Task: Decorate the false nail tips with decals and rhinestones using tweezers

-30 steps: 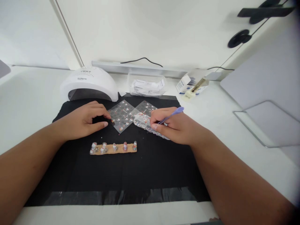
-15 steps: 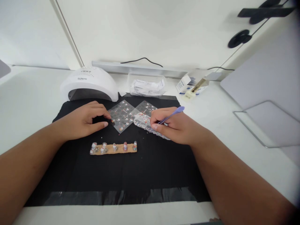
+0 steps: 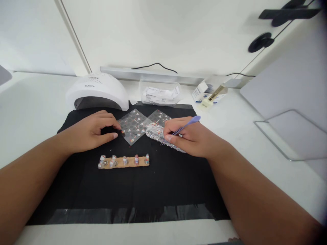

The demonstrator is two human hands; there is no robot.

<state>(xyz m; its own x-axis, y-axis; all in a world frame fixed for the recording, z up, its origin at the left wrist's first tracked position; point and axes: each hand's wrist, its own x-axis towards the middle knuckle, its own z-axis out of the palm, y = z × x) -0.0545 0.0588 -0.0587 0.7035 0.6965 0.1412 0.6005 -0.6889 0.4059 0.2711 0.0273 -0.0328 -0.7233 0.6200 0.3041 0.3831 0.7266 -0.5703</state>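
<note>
Reading clock from centre of view. Holding purple tool (image 3: pixel 186 125) in R hand (image 3: pixel 182 135), just off centre twd 4 o'c: gripping shaft w/ thumb + fingertips clamped on it, pointing broad end up twd 2, hiding most of lower end behind fingers. Covering part of clear sparkly piece (image 3: pixel 155 132) w/ same hand, nr centre twd 7; can't tell its kind, nor exact contact.

Extending L hand (image 3: pixel 95 131) over black mat (image 3: pixel 153 190) at 9 o'c: thumb + index apart w/ plain gap btwn, other fingers bunched close to index. Bringing index tip to 9 o'c corner of 1st sheet (image 3: pixel 133 126), by tiny coloured bit (image 3: pixel 123 131); can't tell if touching bit.

Seeing 1st sheet at 9, clear w/ small printed figures, and 2nd sheet (image 3: pixel 158 116), similar, nr centre at 12, overlapping a little. Seeing tan strip (image 3: pixel 130 162) at 8, flat on mat, apart from both hands, w/ 5 decorated nail tips (image 3: pixel 136 159) in a row, running 9 to 3.

Noting white lamp (image 3: pixel 99 85) at 10, at mat's edge, w/ dark opening twd mat; clear tub (image 3: pixel 153 102) at 12 w/ papers (image 3: pixel 160 92) inside; open carton (image 3: pixel 199 92) at 2 w/ pale bottle (image 3: pixel 205 103) just beside; black cord (image 3: pixel 158 63) at 12, beyond tub; black handle (image 3: pixel 288 13) at 2, far out.
</note>
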